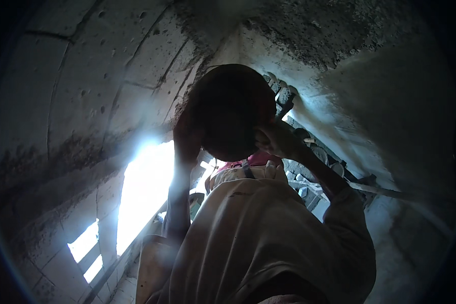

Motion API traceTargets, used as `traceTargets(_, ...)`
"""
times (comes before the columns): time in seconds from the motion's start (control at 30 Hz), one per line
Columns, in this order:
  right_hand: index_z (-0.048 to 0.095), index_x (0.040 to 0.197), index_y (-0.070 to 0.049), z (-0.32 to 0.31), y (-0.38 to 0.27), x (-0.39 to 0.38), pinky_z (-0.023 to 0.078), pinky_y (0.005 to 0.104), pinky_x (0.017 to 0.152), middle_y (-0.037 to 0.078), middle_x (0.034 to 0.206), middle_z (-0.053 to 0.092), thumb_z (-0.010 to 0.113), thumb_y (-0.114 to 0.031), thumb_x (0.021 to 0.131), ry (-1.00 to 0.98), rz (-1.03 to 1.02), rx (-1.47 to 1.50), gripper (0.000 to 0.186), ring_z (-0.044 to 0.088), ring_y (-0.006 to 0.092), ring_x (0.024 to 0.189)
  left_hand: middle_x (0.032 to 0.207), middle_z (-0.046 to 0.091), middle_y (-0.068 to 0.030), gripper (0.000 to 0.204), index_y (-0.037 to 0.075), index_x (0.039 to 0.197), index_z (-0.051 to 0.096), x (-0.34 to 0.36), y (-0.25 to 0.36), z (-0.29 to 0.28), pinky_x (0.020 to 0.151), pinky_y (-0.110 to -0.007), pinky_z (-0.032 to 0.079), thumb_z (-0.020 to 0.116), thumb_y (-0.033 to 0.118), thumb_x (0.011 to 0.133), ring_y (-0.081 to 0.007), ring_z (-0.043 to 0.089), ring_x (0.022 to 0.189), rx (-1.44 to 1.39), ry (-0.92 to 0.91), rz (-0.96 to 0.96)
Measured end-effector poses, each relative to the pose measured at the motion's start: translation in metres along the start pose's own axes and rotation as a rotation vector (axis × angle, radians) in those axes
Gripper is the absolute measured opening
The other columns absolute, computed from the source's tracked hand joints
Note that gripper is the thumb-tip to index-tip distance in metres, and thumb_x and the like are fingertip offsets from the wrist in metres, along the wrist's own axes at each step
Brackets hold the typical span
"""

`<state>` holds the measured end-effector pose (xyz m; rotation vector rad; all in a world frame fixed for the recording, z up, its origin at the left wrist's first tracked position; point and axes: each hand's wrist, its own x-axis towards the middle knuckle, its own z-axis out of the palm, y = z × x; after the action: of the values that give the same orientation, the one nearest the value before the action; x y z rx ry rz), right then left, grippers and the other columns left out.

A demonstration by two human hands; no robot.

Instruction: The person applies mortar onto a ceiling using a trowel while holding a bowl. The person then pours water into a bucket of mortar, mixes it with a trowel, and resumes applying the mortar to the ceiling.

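A dark, rounded object (225, 106), too shadowed to identify, is between my hands at the middle of the head view. My left hand (187, 131) holds its left side, with the fingers mostly in shadow. My right hand (271, 139) has its fingers curled on its lower right edge. Below it show my light cloth top (248, 228) and a bit of pink fabric (261, 158).
A pitted, grooved wall (86, 76) rises on the left, with bright openings (142, 197) low in it. A rough, pale wall (349, 101) slopes on the right. Behind my right arm lie a long bar (382, 190) and cluttered rubble or objects (316, 154).
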<state>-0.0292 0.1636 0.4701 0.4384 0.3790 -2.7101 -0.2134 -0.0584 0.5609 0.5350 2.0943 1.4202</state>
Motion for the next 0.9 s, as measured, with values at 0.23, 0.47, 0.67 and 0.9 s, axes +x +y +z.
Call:
traceTargets(0.23, 0.059, 0.110, -0.006, 0.155, -0.118, -0.083, 0.047, 0.0299, 0.061, 0.001, 0.073, 0.057, 0.063, -0.012, 0.082, 0.350, -0.063, -1.911, 0.028, 0.057, 0.0143, 0.063, 0.122, 0.060, -0.0196, 0.050, -0.004, 0.132, 0.047, -0.003, -0.036, 0.006, 0.095, -0.036, 0.046, 0.052, 0.004, 0.082, -0.0252, 0.058, 0.113, -0.183, 0.106, -0.223)
traceTargets(0.47, 0.060, 0.120, -0.010, 0.132, -0.247, -0.095, 0.050, 0.0278, 0.057, 0.003, 0.079, 0.063, 0.064, -0.011, 0.083, 0.168, 0.161, -1.446, 0.037, 0.059, 0.0107, 0.062, 0.120, 0.060, -0.0197, 0.051, -0.003, 0.132, 0.048, 0.030, -0.057, 0.045, 0.094, -0.036, 0.046, 0.054, 0.005, 0.082, -0.0257, 0.058, 0.111, -0.273, 0.239, -0.348)
traceTargets(0.67, 0.059, 0.119, -0.007, 0.139, -0.441, -0.127, 0.048, 0.0228, 0.050, 0.002, 0.084, 0.059, 0.063, -0.018, 0.088, 0.936, -0.365, -1.589, 0.034, 0.050, 0.0063, 0.057, 0.119, 0.061, -0.0197, 0.051, -0.002, 0.132, 0.048, 0.044, -0.057, 0.073, 0.093, -0.037, 0.047, 0.055, 0.007, 0.081, -0.0262, 0.059, 0.109, -0.277, 0.224, -0.356)
traceTargets(0.9, 0.051, 0.128, -0.003, 0.300, -0.397, -0.170, 0.037, 0.0190, 0.045, -0.005, 0.073, 0.050, 0.064, -0.023, 0.089, 1.121, -0.773, -2.156, 0.045, 0.042, 0.0020, 0.053, 0.117, 0.061, -0.0198, 0.052, -0.001, 0.132, 0.048, 0.049, -0.057, 0.072, 0.091, -0.038, 0.048, 0.056, 0.008, 0.081, -0.0268, 0.060, 0.107, -0.252, 0.225, -0.260)
